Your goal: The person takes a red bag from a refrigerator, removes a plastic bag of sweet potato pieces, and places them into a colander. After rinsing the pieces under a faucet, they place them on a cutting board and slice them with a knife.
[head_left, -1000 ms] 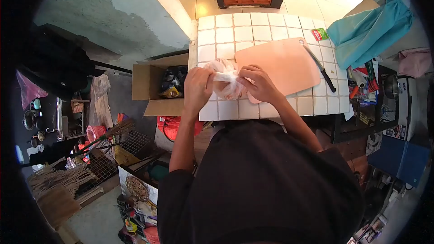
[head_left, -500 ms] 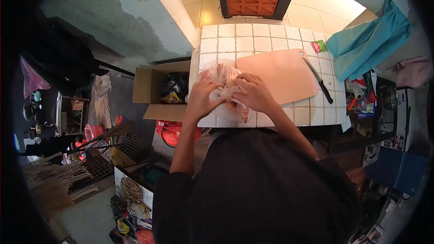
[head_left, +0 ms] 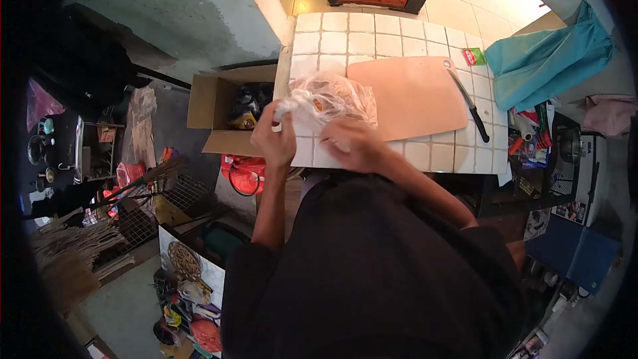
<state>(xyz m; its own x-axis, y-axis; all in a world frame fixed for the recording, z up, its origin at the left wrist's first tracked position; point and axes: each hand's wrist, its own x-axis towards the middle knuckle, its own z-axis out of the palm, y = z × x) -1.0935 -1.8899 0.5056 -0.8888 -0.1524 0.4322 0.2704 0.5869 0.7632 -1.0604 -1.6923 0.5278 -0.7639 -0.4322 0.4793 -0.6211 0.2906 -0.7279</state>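
Note:
A clear plastic bag (head_left: 332, 100) with pinkish, meat-like pieces in it lies at the left of the tiled counter, overlapping the left end of a pink cutting board (head_left: 412, 103). My left hand (head_left: 274, 138) is closed on the bag's gathered neck, pulling it out to the left. Close by the bag's near side, my right hand (head_left: 359, 147) is smeared by motion, its fingers pointing left, and whether it grips the plastic I cannot tell. A black-handled knife (head_left: 473, 114) lies along the board's right edge.
Left of the white tiled counter (head_left: 399, 26) stands an open cardboard box (head_left: 206, 106) with dark items inside. A small green and red packet (head_left: 474, 57) lies near a teal cloth (head_left: 555, 60) at the right. A red bag (head_left: 243, 174) sits below the box.
My left hand has moved left, drawing the bag's neck out. My right hand has come down toward the counter's near edge. The bag's contents now lie more to the right, against the board.

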